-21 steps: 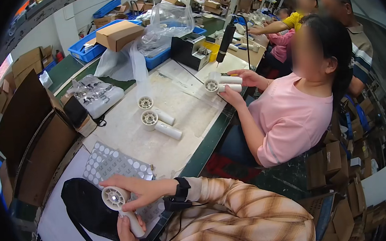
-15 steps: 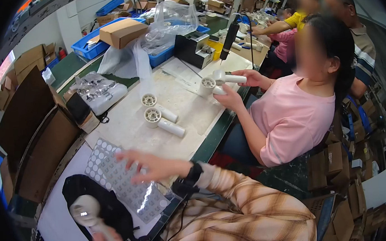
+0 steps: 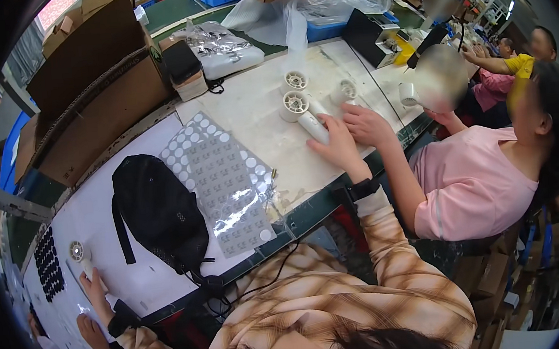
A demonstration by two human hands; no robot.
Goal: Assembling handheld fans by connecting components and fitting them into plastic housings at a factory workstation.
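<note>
Both hands have travelled outward since the earlier frames: the left hand (image 3: 96, 290) from beside the black bag (image 3: 157, 207) to the far left of the bench, the right hand (image 3: 340, 147) from above the sticker sheets (image 3: 228, 191) to the pale board (image 3: 249, 118); the left fingers are closed round the handle of a white fan (image 3: 77, 251), its round head tipped up, near rows of small black pieces (image 3: 49, 265); the right thumb and fingers straddle the handle end of a second fan (image 3: 295, 103), which lies on the board, though whether they have closed on it I cannot tell; another fan head (image 3: 295, 80) sits just behind; a co-worker's hand (image 3: 369, 127) is right alongside.

White sheeting (image 3: 92, 209) covers the left of the surface; the board is worn and stained, with a green edge (image 3: 306, 218) in front; a cardboard box (image 3: 107, 109) stands open at the back, near a plastic-wrapped bundle (image 3: 227, 47); blue trays (image 3: 327, 31) and a black machine (image 3: 367, 39) stand beyond; more people sit farther along the room at right.
</note>
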